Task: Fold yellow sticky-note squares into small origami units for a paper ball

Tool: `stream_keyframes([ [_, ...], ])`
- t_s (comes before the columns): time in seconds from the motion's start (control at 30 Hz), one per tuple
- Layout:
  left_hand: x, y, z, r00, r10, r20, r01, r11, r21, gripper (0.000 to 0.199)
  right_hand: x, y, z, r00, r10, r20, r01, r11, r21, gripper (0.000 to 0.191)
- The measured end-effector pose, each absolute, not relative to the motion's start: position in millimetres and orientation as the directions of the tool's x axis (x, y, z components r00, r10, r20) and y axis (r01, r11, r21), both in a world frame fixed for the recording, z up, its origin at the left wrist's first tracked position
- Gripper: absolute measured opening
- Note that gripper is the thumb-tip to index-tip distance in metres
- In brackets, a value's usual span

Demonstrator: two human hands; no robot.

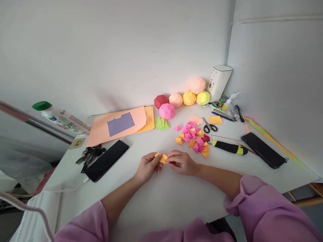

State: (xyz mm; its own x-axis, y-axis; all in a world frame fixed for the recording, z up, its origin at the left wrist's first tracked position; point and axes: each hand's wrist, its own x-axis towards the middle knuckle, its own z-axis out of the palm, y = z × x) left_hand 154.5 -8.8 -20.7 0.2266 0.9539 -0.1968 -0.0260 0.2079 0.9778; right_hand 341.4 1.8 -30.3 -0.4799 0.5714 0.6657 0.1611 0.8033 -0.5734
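A small orange folded paper piece [162, 158] is between my two hands, above the middle of the white table. My left hand [148, 166] pinches its left end between thumb and fingers. On the right end, the fingers of my right hand [182, 162] are closed too. Beyond my right hand lies a loose pile of pink, orange and red folded paper pieces [193, 132]. Scissors [210, 127] with black handles rest behind the pile, near an orange paper square [215, 120].
Several faceted paper balls [167, 111] stand along the wall, beside a white container [219, 82]. To the right are a black-and-yellow cutter [228, 147] and a black case [263, 149]. Paper sheets [101, 129], green squares [162, 123], keys [91, 156] and a black phone [107, 161] lie left.
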Motion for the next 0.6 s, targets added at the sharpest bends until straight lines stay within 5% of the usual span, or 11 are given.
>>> stream_keyframes([
  [0.1, 153.1, -8.8, -20.4, 0.247, 0.947, -0.207, -0.036, 0.223, 0.974, 0.036, 342.9, -0.1, -30.6, -0.511, 0.554, 0.657, 0.261, 0.828, -0.495, 0.009],
  [0.3, 152.3, -10.3, -20.9, 0.296, 0.931, -0.213, 0.010, 0.220, 0.975, 0.036, 340.3, -3.3, -27.6, -0.618, 0.372, 0.693, 0.435, 0.896, -0.093, 0.014],
  [0.6, 155.6, -14.1, -15.4, 0.301, 0.927, -0.222, 0.190, 0.170, 0.967, 0.039, 339.7, -5.0, -21.3, -0.636, 0.206, 0.743, 0.422, 0.900, 0.112, 0.010],
])
